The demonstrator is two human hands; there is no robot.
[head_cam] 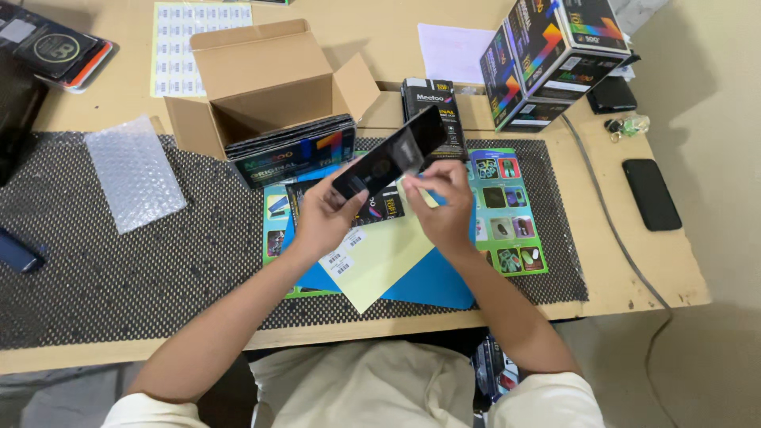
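My left hand (323, 215) grips the lower end of a flat black packet (390, 153) and holds it tilted above the mat. My right hand (444, 204) pinches the packet's underside near its middle, fingers curled. Below both hands lies a pale yellow sheet (380, 265) with small white barcode stickers on it, on top of a blue sheet (432, 281). More black packets lie flat under my hands. An open cardboard box (261, 79) behind my left hand has a stack of dark packets (295, 150) leaning at its mouth.
A bubble-wrap piece (135, 170) lies at left on the black mesh mat (119, 269). A stack of printed cartons (555, 55) stands at back right, a black phone (652, 194) at the right edge, a sticker sheet (194, 40) behind the box.
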